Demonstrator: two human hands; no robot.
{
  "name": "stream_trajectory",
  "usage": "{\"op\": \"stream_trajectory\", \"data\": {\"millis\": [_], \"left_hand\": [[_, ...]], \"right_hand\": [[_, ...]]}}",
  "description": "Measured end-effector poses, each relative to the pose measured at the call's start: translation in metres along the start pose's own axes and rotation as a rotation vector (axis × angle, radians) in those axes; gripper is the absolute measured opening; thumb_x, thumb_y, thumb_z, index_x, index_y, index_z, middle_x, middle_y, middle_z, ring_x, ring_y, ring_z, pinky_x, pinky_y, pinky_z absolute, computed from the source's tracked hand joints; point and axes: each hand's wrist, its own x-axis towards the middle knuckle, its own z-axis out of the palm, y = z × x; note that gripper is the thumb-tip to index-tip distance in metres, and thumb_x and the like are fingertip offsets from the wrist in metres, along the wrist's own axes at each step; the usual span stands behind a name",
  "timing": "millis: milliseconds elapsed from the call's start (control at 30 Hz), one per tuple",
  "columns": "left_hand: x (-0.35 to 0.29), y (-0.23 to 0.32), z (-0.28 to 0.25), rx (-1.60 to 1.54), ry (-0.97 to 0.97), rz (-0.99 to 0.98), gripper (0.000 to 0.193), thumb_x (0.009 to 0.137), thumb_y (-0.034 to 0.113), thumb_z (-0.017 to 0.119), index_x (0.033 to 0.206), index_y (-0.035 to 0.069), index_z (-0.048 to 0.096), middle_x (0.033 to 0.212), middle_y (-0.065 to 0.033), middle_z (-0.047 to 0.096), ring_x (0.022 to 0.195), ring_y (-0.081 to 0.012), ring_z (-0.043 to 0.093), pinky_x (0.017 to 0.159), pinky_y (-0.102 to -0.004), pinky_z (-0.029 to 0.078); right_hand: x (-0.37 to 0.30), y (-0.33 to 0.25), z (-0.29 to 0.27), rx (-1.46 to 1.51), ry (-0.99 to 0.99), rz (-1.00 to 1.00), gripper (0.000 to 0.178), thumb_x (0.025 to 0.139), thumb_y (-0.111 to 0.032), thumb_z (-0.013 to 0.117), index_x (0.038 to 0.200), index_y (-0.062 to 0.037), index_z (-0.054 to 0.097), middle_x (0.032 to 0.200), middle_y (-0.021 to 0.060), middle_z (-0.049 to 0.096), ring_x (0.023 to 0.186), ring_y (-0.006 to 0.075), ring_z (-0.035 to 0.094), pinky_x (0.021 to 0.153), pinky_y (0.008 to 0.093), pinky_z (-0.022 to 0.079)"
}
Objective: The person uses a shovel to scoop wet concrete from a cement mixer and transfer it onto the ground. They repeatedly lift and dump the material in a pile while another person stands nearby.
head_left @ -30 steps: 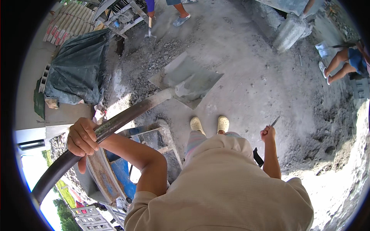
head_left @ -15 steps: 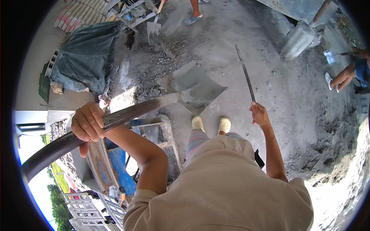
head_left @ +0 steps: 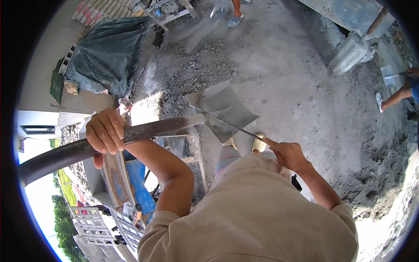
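Observation:
My left hand [head_left: 105, 132] is closed around the dark handle of a shovel [head_left: 161, 129], which slants up from the lower left. The shovel's grey, dusty blade [head_left: 233, 102] is near my feet. In my right hand [head_left: 290, 155], a thin dark metal rod [head_left: 235, 126] points up and to the left. The rod's far part crosses over the blade close to its socket; whether it touches the metal I cannot tell. My index finger lies along the rod's near end.
Below the blade are my yellow clogs [head_left: 258, 142]. A metal frame [head_left: 198, 153] and blue-painted board [head_left: 140, 177] stand at lower left, a dark tarp [head_left: 104, 54] at upper left. Another person's shoe [head_left: 235, 20] is at the top; another person's leg [head_left: 395, 99] shows at right.
My right hand has swung the rod leftward, from pointing up over the ground to lying across the shovel blade. My left hand keeps its hold on the handle. At the top, a shovel has shifted right.

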Motion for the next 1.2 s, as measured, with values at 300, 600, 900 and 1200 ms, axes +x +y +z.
{"op": "stream_trajectory", "data": {"millis": [300, 600, 900, 1200], "left_hand": [[0.007, -0.005, -0.003, -0.099, -0.040, 0.091, 0.028, 0.060, 0.025, 0.071, 0.057, 0.010, 0.047, 0.043, -0.0004, 0.052, 0.036, -0.0073, 0.052, 0.041, -0.0143, 0.036], [0.025, 0.008, -0.027, -0.039, -0.249, -0.059, 0.028, 0.060, 0.024, 0.071, 0.059, 0.007, 0.049, 0.045, -0.0050, 0.052, 0.036, -0.0115, 0.051, 0.039, -0.0193, 0.041], [0.002, 0.051, -0.034, -0.010, -0.207, -0.086, 0.029, 0.060, 0.025, 0.071, 0.061, 0.006, 0.049, 0.044, -0.0043, 0.051, 0.037, -0.0116, 0.052, 0.039, -0.0195, 0.039], [-0.024, 0.074, -0.033, 0.033, -0.192, -0.079, 0.031, 0.060, 0.027, 0.071, 0.060, 0.007, 0.048, 0.045, -0.0032, 0.051, 0.037, -0.0115, 0.052, 0.041, -0.0189, 0.039]], "right_hand": [[-0.005, -0.002, -0.044, -0.290, 0.151, -0.073, 0.041, 0.063, 0.000, 0.056, 0.099, -0.0173, 0.057, 0.041, 0.0005, 0.042, 0.032, 0.0126, 0.037, 0.032, 0.0251, 0.031], [0.054, -0.047, 0.017, -0.348, 0.199, -0.072, 0.036, 0.066, -0.004, 0.054, 0.099, -0.0174, 0.056, 0.042, 0.0020, 0.044, 0.034, 0.0152, 0.042, 0.033, 0.0267, 0.035], [0.090, -0.076, 0.044, -0.478, 0.136, -0.146, 0.036, 0.065, -0.006, 0.055, 0.099, -0.0183, 0.056, 0.043, 0.0015, 0.044, 0.034, 0.0156, 0.042, 0.033, 0.0278, 0.035], [0.109, -0.103, 0.058, -0.425, 0.026, -0.078, 0.042, 0.065, -0.007, 0.048, 0.105, -0.0164, 0.051, 0.046, 0.0054, 0.047, 0.039, 0.0200, 0.048, 0.037, 0.0313, 0.038]]}}
